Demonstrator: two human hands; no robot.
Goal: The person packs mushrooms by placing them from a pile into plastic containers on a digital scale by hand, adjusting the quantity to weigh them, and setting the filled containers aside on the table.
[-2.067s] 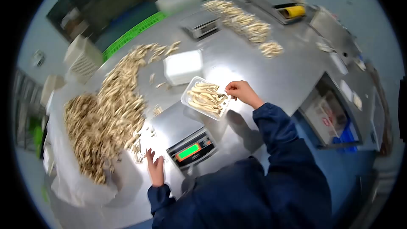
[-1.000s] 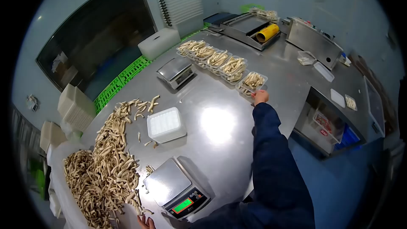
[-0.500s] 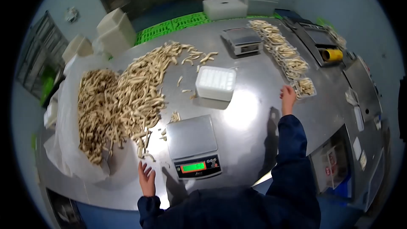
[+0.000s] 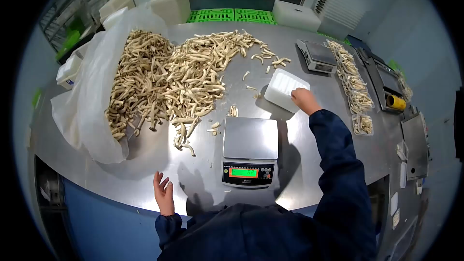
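My right hand (image 4: 305, 100) is closed at the right rim of a stack of white plastic trays (image 4: 280, 88), fingers bent over the edge. How many trays it grips is hidden. Near the front edge of the table, my left hand (image 4: 164, 193) hovers with fingers apart, holding nothing. Between my hands stands a digital scale (image 4: 250, 139), its metal pan bare and its green display lit. Left of the trays spreads a big heap of long pale mushrooms (image 4: 198, 75), spilling from a translucent plastic bag (image 4: 92, 111).
A row of clear trays filled with mushrooms (image 4: 355, 84) runs along the right, beside a second scale (image 4: 317, 57). Farther right sits a machine with a yellow roll (image 4: 396, 102). White foam boxes (image 4: 170, 2) and green crates (image 4: 211, 15) line the back of the steel table (image 4: 145, 152).
My right hand has gone from the nearest filled tray to the white tray stack and closed on its rim. My left hand stays open. The view has turned, shifting the table's contents rightward.
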